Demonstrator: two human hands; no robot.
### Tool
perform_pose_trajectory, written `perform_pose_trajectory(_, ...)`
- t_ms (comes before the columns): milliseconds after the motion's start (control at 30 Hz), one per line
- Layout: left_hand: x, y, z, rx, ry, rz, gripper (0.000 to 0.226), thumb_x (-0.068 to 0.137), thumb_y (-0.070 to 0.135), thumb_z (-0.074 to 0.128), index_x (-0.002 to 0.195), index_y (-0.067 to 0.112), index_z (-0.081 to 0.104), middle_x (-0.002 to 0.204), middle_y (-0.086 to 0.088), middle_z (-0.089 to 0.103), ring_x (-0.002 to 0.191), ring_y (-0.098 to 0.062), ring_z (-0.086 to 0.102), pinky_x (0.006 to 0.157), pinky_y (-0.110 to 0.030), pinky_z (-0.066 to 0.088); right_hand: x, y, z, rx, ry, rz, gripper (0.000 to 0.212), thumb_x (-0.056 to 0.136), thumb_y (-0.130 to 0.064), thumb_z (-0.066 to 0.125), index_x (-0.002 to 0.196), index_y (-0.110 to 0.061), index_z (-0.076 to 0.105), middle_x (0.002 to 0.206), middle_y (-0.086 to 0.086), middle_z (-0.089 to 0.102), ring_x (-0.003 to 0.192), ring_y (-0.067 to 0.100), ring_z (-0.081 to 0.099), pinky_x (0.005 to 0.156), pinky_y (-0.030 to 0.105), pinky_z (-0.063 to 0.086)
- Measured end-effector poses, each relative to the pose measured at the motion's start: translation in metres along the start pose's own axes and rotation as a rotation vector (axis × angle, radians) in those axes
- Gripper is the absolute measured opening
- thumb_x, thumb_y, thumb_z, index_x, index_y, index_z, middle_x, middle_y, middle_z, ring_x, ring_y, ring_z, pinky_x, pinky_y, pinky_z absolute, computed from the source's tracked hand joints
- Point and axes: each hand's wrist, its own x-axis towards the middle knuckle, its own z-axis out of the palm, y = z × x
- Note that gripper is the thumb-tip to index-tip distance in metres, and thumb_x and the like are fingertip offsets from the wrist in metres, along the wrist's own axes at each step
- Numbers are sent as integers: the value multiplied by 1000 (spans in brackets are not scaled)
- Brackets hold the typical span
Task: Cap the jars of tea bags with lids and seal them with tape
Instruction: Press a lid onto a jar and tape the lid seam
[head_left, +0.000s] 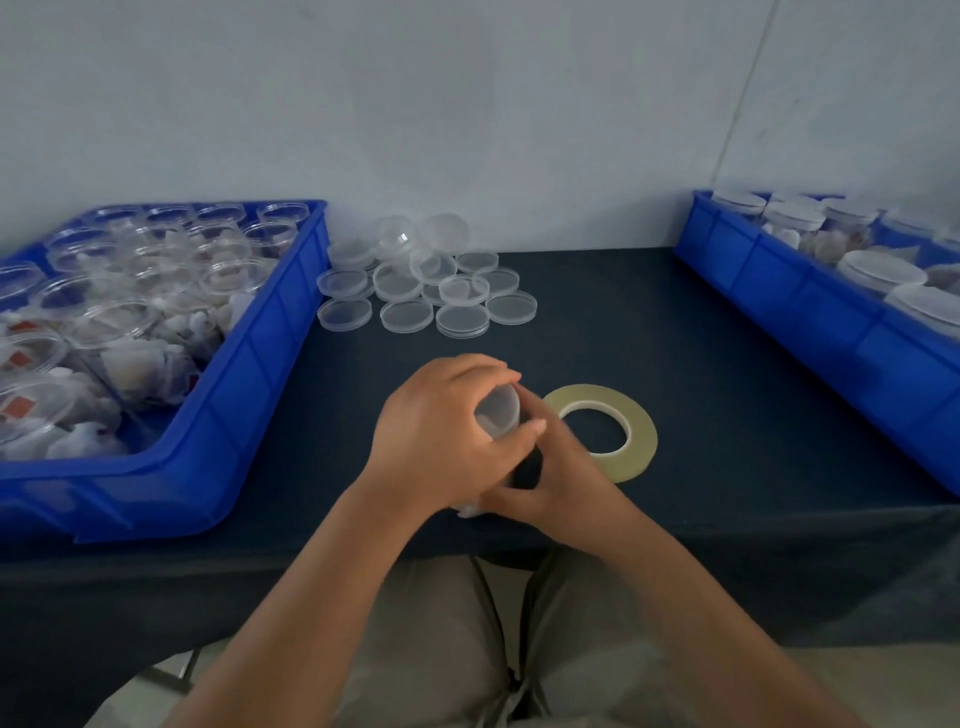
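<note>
My left hand (441, 436) grips a clear jar (500, 415) with a translucent lid from above, near the table's front edge. My right hand (550, 478) holds the same jar lower down on its right side, fingers curled round it; most of the jar is hidden by both hands. A roll of clear tape (618, 431) lies flat on the dark table just right of the hands. A pile of loose clear lids (426, 291) sits at the back centre.
A blue bin (249, 395) on the left holds several open jars of tea bags (140, 322). Another blue bin (810, 312) on the right holds several capped jars (878, 270). A white wall stands behind. The dark table (701, 364) ends just below my hands.
</note>
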Motion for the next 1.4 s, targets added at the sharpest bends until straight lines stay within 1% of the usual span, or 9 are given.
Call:
perform_pose_trajectory(133, -1, -3, 7, -100, 88, 76, 47, 92, 61, 64, 120, 28, 81, 132, 14, 73, 130, -5, 61, 107, -30, 51, -19, 17, -45, -641, 71, 188, 105, 87, -80, 58, 169, -28, 19, 171, -22, 14, 161, 3, 11, 128, 30, 19)
perform_pose_trajectory(333, 5, -13, 25, -191, 312, 253, 34, 103, 42, 64, 104, 16, 86, 115, 5, 80, 117, -12, 73, 107, -45, 53, -41, 21, -58, -955, 43, 167, 54, 101, -68, 43, 131, -30, 67, 128, -13, 69, 116, 9, 62, 100, 29, 47)
perform_pose_trajectory(433, 11, -17, 23, -173, 281, 298, 37, 101, 49, 64, 107, 18, 85, 117, 7, 80, 116, -15, 72, 107, -51, 48, -50, 2, -57, -814, 129, 170, 43, 96, -72, 40, 105, -35, 61, 82, -11, 66, 73, 7, 62, 67, 30, 50)
perform_pose_trajectory(567, 6, -10, 10, -20, 241, 267, 53, 100, 62, 58, 123, 18, 79, 134, 1, 70, 130, -24, 60, 115, -51, 39, -62, -29, -59, -473, 222, 123, 32, 95, -67, 46, 95, -35, 51, 74, -10, 64, 65, 12, 62, 51, 23, 43)
perform_pose_trajectory(800, -41, 45, -6, -566, 257, -24, 29, 96, 46, 72, 121, 30, 74, 123, 19, 72, 120, -8, 67, 98, -23, 54, -72, -65, -46, -366, 260, -61, 34, 93, -59, 52, 97, -25, 56, 69, -3, 59, 59, 20, 57, 50, 26, 42)
perform_pose_trajectory(900, -47, 53, -14, -869, 216, -268, 11, 97, 31, 78, 108, 33, 79, 113, 16, 78, 108, -14, 74, 91, -34, 60, -73, -69, -40, -445, 265, -98, 39, 91, -59, 51, 96, -21, 57, 69, -5, 59, 65, 19, 57, 56, 26, 42)
perform_pose_trajectory(1100, -59, 54, -19, -583, 309, -229, 16, 103, 34, 68, 114, 26, 78, 105, 24, 77, 97, -2, 75, 77, -23, 60, -73, -63, -30, -237, 119, -19, 27, 100, -44, 59, 122, -34, 47, 77, 1, 60, 63, 19, 55, 54, 26, 41)
perform_pose_trajectory(1300, -75, 62, -21, -448, 257, -86, 13, 105, 42, 58, 109, 33, 67, 88, 15, 74, 75, -10, 73, 59, -38, 59, -75, -74, -24, 169, -59, 7, 61, 96, -14, 52, 145, -49, 44, 95, 18, 59, 77, 51, 57, 68, 62, 53)
perform_pose_trajectory(1400, -75, 60, -24, -455, 289, -67, 16, 103, 33, 67, 106, 21, 76, 94, 15, 75, 84, -8, 74, 65, -33, 60, -73, -69, -24, 150, -30, 6, 56, 91, -28, 48, 143, -49, 50, 90, 11, 62, 67, 43, 52, 56, 46, 47)
